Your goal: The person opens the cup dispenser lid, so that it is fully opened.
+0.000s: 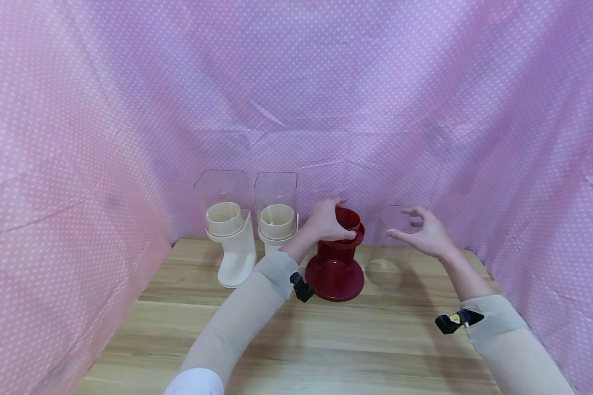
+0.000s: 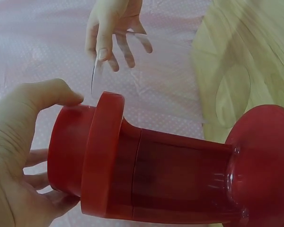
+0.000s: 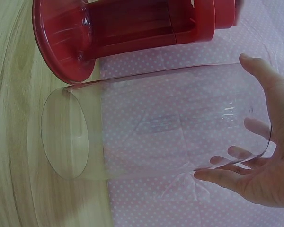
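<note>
A red dispenser stand (image 1: 335, 277) with a round foot stands upright on the table. Set in its top collar is a red round cup (image 2: 70, 146), and my left hand (image 1: 326, 222) grips this cup, thumb on one side and fingers round the other. To its right is a clear open cylinder (image 3: 156, 123), upright with its lower end at the table. My right hand (image 1: 427, 233) holds the cylinder near its upper rim, with thumb and fingers spread round the wall. In the right wrist view, the cylinder's lower end lies close beside the red foot.
Left of the red stand are two cream dispensers, one at far left (image 1: 237, 260) and one nearer (image 1: 277, 225), each with a clear squarish container above. Pink dotted cloth (image 1: 296, 82) hangs behind and at both sides of the wooden table (image 1: 326, 351).
</note>
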Demonstrator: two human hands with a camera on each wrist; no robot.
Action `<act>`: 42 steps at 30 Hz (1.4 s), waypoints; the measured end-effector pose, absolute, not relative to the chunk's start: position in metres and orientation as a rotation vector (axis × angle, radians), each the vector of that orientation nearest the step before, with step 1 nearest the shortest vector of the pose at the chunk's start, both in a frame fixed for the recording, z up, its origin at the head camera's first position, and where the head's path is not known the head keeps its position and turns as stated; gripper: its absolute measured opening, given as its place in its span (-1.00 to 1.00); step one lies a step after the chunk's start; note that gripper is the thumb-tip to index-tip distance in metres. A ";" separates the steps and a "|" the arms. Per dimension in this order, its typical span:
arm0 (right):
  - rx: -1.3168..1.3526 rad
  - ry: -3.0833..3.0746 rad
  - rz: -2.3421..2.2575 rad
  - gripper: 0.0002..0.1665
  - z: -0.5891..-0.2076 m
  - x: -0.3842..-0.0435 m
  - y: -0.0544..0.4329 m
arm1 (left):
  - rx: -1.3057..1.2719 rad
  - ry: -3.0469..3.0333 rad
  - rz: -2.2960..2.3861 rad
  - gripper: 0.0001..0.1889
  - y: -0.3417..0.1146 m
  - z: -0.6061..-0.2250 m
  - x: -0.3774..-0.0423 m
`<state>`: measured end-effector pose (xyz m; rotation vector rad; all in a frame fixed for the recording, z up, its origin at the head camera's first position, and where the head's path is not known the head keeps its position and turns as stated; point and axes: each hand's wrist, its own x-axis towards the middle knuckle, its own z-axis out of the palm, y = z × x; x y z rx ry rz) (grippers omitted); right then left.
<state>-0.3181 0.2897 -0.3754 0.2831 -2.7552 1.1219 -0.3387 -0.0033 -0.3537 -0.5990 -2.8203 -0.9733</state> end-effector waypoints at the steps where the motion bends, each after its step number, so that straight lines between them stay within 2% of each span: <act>1: 0.283 -2.757 1.123 0.03 -0.375 -0.318 0.289 | -0.611 -2.818 -0.960 -0.03 -0.004 -0.353 -0.338; 7: 0.279 -2.770 1.131 0.05 -0.375 -0.318 0.289 | -0.658 -2.760 -0.901 -0.02 -0.006 -0.334 -0.321; 15: 0.273 -2.776 1.129 0.05 -0.374 -0.317 0.290 | -0.787 -2.480 -0.801 -0.05 -0.025 -0.277 -0.286; 23: 0.282 -2.784 1.125 0.06 -0.374 -0.315 0.290 | -0.714 -2.340 -0.839 -0.10 -0.065 -0.245 -0.268; 33: 0.278 -2.799 1.130 0.07 -0.374 -0.314 0.290 | -0.496 -2.294 -0.889 -0.06 -0.122 -0.249 -0.277; 42: 0.282 -2.789 1.126 0.04 -0.374 -0.315 0.289 | -0.408 -2.292 -1.000 0.09 -0.144 -0.273 -0.288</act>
